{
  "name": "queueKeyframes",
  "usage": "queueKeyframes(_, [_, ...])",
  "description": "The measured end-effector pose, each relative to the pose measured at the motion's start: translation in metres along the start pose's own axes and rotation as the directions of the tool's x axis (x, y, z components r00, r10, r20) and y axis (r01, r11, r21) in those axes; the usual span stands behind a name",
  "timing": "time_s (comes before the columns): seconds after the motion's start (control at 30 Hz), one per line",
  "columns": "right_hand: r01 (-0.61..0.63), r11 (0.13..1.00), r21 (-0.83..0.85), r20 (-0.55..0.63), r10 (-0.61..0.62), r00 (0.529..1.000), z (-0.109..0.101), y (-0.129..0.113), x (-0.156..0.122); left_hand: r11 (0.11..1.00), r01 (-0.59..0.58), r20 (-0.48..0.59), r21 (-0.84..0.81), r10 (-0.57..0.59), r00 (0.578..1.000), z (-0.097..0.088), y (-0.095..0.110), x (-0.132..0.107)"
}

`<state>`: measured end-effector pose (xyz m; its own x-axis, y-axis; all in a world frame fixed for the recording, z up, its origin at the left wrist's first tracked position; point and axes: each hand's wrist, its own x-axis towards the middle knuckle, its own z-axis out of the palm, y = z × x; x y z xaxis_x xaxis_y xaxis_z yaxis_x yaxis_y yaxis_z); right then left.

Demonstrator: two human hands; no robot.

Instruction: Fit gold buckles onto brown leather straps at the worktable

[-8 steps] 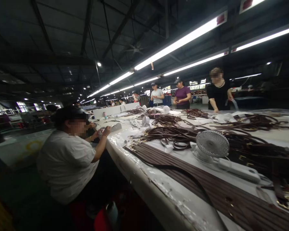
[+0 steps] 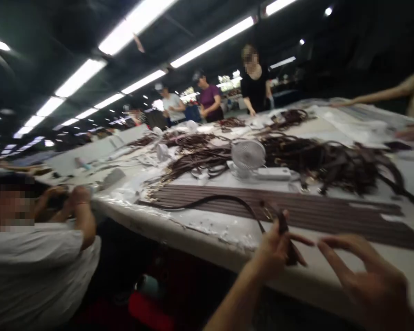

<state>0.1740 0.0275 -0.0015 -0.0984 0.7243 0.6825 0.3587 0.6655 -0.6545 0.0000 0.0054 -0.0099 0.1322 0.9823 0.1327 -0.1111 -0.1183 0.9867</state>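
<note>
Stretching from the left hand point(image 2: 275, 248) off to the left in a wavy line, one long dark strap point(image 2: 224, 197) is gripped by the left fingers, and its rest is laid along the near edge of the white surface point(image 2: 232, 236). The strap is found to the left of the right hand point(image 2: 369, 276), so the left hand is nearer to it. The right thumb and first finger are held close together, just beside the left hand; whether something thin is pinched there cannot be told. One gold-coloured ring point(image 2: 268, 213) is seen by the left hand. Behind, a flat row of brown straps point(image 2: 317, 209) is laid side by side, too blurred to be counted. One big white fan point(image 2: 248, 154) is set past the row, and one person in a white shirt point(image 2: 37, 271) is seen at the left.
</note>
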Motion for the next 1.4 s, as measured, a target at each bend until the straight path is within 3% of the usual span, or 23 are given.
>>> queueKeyframes(0.17, [0.158,0.986,0.048,0.175,-0.164,0.971,-0.009,0.001,0.028,0.986,0.041,0.073,-0.159,-0.03,0.997,-0.004,-0.006,0.006])
queueKeyframes(0.27, [0.145,0.986,0.081,0.226,-0.159,0.961,-0.006,-0.004,0.029,0.978,0.051,0.087,-0.2,-0.034,0.996,-0.004,0.0,0.0])
queueKeyframes(0.37, [0.1,0.99,0.103,0.206,-0.119,0.971,-0.002,-0.003,0.024,0.99,0.055,0.146,-0.129,-0.036,0.989,-0.004,0.0,-0.006])
queueKeyframes(0.47, [0.196,0.976,0.096,0.227,-0.213,0.95,0.0,0.001,0.023,0.998,0.057,0.218,0.006,-0.057,0.974,-0.006,-0.002,-0.01])
queueKeyframes(0.6, [0.34,0.94,0.011,0.39,-0.318,0.864,-0.003,-0.001,0.029,0.964,0.029,0.261,0.263,-0.1,0.96,-0.013,0.007,-0.014])
queueKeyframes(0.77, [0.406,0.914,-0.012,0.612,-0.314,0.726,-0.008,-0.006,0.036,0.852,-0.009,0.315,0.524,-0.184,0.931,-0.019,0.019,-0.015])
queueKeyframes(0.9, [0.386,0.923,0.007,0.729,-0.269,0.629,-0.009,-0.005,0.044,0.819,-0.067,0.382,0.57,-0.192,0.904,-0.023,0.022,-0.013])
queueKeyframes(1.0, [0.337,0.941,0.009,0.77,-0.222,0.599,-0.008,-0.006,0.044,0.822,-0.071,0.407,0.566,-0.203,0.891,-0.026,0.025,-0.013])
queueKeyframes(1.2, [0.408,0.912,-0.035,0.731,-0.255,0.633,0.005,0.002,0.037,0.759,-0.121,0.359,0.64,-0.156,0.92,-0.028,0.027,-0.015])
queueKeyframes(1.3, [0.405,0.91,-0.085,0.696,-0.237,0.678,0.007,0.008,0.042,0.663,-0.174,0.33,0.728,-0.116,0.937,-0.03,0.031,-0.015])
queueKeyframes(1.4, [0.35,0.928,-0.127,0.647,-0.19,0.739,0.003,0.016,0.053,0.594,-0.131,0.24,0.794,-0.109,0.965,-0.033,0.036,-0.01])
